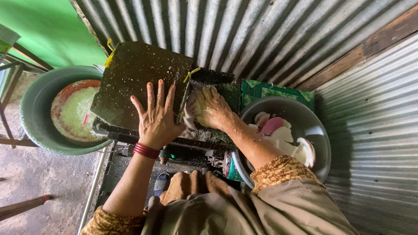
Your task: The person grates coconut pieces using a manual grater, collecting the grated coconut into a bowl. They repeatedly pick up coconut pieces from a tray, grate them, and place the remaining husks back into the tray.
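My left hand [156,117] lies flat, fingers spread, on the dark cover plate [130,74] of a grating machine flecked with white shreds. My right hand [211,109] is closed on a white coconut piece [190,116] and presses it into the machine's opening beside the plate. Both hands are dusted with gratings. Red bangles ring my left wrist.
A green basin [35,117] at the left holds an orange bowl of grated coconut [74,109]. A metal bowl [313,126] at the right holds white coconut pieces and a pink one. Corrugated metal walls stand behind and to the right. Concrete floor lies at the lower left.
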